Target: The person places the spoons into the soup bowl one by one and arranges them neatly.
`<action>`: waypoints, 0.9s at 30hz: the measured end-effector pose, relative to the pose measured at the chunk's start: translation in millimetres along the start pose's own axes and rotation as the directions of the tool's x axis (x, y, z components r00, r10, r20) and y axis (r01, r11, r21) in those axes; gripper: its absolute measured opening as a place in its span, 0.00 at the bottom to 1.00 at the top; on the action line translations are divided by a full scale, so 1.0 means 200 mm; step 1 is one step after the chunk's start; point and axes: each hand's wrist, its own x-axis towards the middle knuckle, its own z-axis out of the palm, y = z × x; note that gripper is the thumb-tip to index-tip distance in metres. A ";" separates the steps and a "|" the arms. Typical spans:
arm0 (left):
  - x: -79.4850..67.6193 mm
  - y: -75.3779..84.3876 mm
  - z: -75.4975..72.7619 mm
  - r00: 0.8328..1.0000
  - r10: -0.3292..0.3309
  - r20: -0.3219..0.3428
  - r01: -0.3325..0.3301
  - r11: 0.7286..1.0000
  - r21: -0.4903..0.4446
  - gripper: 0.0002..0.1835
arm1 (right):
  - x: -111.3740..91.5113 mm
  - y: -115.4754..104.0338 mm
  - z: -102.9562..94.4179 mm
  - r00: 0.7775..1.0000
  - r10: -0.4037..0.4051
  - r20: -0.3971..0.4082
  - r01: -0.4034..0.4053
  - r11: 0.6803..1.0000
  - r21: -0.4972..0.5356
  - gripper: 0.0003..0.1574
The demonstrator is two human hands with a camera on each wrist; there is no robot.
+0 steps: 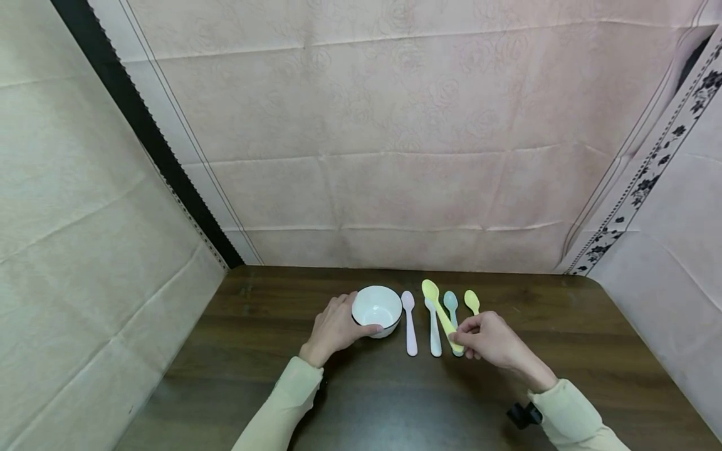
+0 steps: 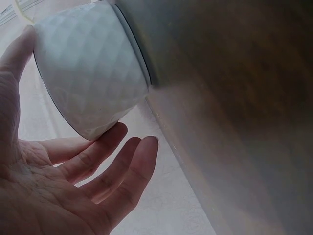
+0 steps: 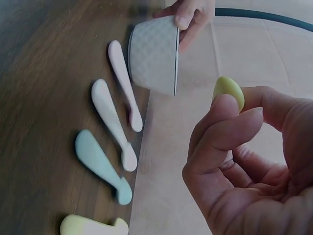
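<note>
A white bowl (image 1: 376, 308) with a dark rim line stands on the table, its outside dimpled in diamonds in the left wrist view. My left hand (image 1: 335, 329) grips it from the left, thumb at the near rim and fingers along the far side. Between thumb and fingers, my right hand (image 1: 486, 339) pinches the handle end of a yellow-green spoon (image 1: 440, 311), held above the table with its bowl end pointing away. Beneath and beside it lie a pale blue-white spoon (image 1: 435, 332), a teal spoon (image 1: 451, 303) and a yellow spoon (image 1: 472, 300), partly hidden by the right hand.
A lilac-pink spoon (image 1: 410, 326) lies just right of the bowl, lined up with the other spoons. The dark wooden table (image 1: 383, 407) ends at a back edge behind them. Pale cloth (image 1: 395, 156) hangs behind and at both sides.
</note>
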 end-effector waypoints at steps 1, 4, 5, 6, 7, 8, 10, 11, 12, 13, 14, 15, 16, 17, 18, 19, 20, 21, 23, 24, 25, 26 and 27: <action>0.00 0.00 0.00 1.000 -0.001 0.002 0.001 1.000 0.001 0.56 | 0.00 -0.01 0.01 1.000 -0.004 0.007 0.004 1.000 0.003 0.11; 0.00 0.00 0.00 1.000 0.001 -0.001 -0.001 1.000 -0.004 0.56 | 0.02 -0.03 0.03 1.000 -0.013 0.024 0.013 1.000 0.016 0.10; -0.01 0.00 0.00 1.000 0.001 -0.001 -0.001 1.000 -0.004 0.56 | 0.02 -0.03 0.04 0.999 -0.014 0.030 0.013 1.000 0.019 0.10; -0.01 0.00 0.00 1.000 0.001 0.000 -0.001 1.000 -0.003 0.56 | 0.02 -0.04 0.05 0.999 -0.016 0.036 0.015 1.000 0.019 0.10; -0.01 0.00 0.00 1.000 0.002 0.001 -0.002 1.000 -0.003 0.56 | 0.03 -0.05 0.06 0.999 -0.017 0.044 0.016 1.000 0.021 0.11; -0.01 0.00 0.00 1.000 0.003 0.000 -0.003 1.000 -0.004 0.56 | 0.03 -0.06 0.07 0.999 -0.018 0.048 0.017 1.000 0.024 0.10; -0.02 0.00 0.00 1.000 0.004 0.002 -0.004 1.000 0.000 0.56 | 0.04 -0.07 0.08 0.998 -0.027 0.060 0.025 0.999 0.027 0.11; -0.02 0.00 0.00 1.000 0.004 0.002 -0.004 1.000 0.001 0.56 | 0.04 -0.07 0.09 0.997 -0.032 0.065 0.031 0.999 0.030 0.11; -0.02 0.00 0.00 1.000 0.004 0.002 -0.004 1.000 0.000 0.56 | 0.05 -0.08 0.10 0.997 -0.039 0.071 0.037 0.999 0.033 0.11; -0.02 0.00 0.00 1.000 0.005 0.001 -0.005 1.000 0.001 0.56 | 0.05 -0.08 0.11 0.996 -0.047 0.074 0.044 0.998 0.036 0.12; -0.02 0.00 0.00 1.000 0.005 0.000 -0.005 1.000 0.001 0.56 | 0.05 -0.08 0.11 0.996 -0.053 0.077 0.050 0.998 0.038 0.12; -0.02 0.00 0.00 1.000 0.004 0.000 -0.004 1.000 0.000 0.56 | 0.06 -0.08 0.12 0.995 -0.057 0.081 0.054 0.998 0.041 0.12; -0.02 0.00 0.00 1.000 0.004 0.000 -0.004 1.000 -0.002 0.56 | 0.07 -0.09 0.13 0.995 -0.060 0.085 0.056 0.997 0.046 0.12; -0.02 0.00 0.00 1.000 0.003 0.000 -0.003 1.000 -0.002 0.56 | 0.07 -0.09 0.13 0.994 -0.060 0.089 0.055 0.997 0.051 0.11; -0.01 0.00 0.00 1.000 0.003 0.000 -0.003 1.000 -0.003 0.56 | 0.08 -0.09 0.14 0.994 -0.059 0.093 0.054 0.997 0.058 0.11; -0.01 0.00 0.00 1.000 0.002 0.001 -0.002 1.000 -0.004 0.56 | 0.08 -0.09 0.15 0.993 -0.059 0.098 0.053 0.997 0.064 0.11; -0.01 0.00 0.00 1.000 0.001 0.003 0.000 1.000 -0.006 0.56 | 0.09 -0.09 0.16 0.993 -0.057 0.104 0.049 0.996 0.071 0.11; -0.01 0.00 0.00 1.000 -0.001 0.006 0.001 1.000 -0.008 0.56 | 0.10 -0.09 0.16 0.992 -0.055 0.110 0.047 0.996 0.077 0.10; -0.01 0.00 0.00 1.000 -0.005 0.011 0.005 1.000 -0.009 0.57 | 0.11 -0.09 0.17 0.991 -0.054 0.123 0.043 0.995 0.090 0.10; -0.01 0.00 0.00 1.000 -0.007 0.013 0.007 1.000 -0.010 0.57 | 0.11 -0.09 0.18 0.990 -0.053 0.129 0.041 0.995 0.093 0.10; -0.01 0.00 0.00 1.000 -0.009 0.014 0.009 1.000 -0.010 0.57 | 0.12 -0.09 0.18 0.990 -0.049 0.135 0.036 0.995 0.097 0.10; -0.01 0.00 0.00 1.000 -0.010 0.014 0.010 1.000 -0.011 0.57 | 0.12 -0.09 0.19 0.989 -0.047 0.140 0.033 0.995 0.099 0.10; -0.01 0.00 0.00 1.000 -0.011 0.015 0.011 1.000 -0.011 0.58 | 0.13 -0.10 0.19 0.988 -0.043 0.146 0.029 0.994 0.103 0.10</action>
